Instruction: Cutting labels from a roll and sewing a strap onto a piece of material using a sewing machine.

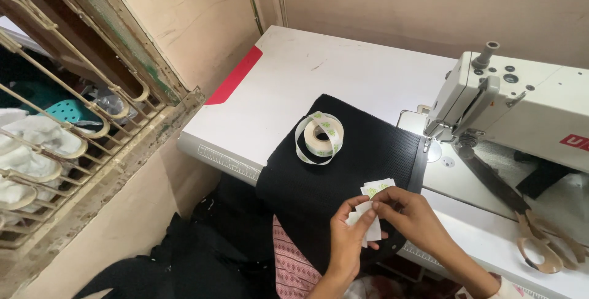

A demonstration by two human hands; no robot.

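Left hand (346, 237) and right hand (410, 212) both pinched shut on small white label pieces (372, 204) over black fabric (343, 176), label roll (319, 138) at 10 o'clock from hands, sewing machine (521, 112) at 2 o'clock, scissors (540, 237) at 3 o'clock on white table (319, 69)

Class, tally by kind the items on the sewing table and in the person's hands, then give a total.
Sewing machine: 1
Black fabric piece: 1
Label tape roll: 1
Scissors: 1
Small white labels held in the left hand and right hand: 2
Total: 6
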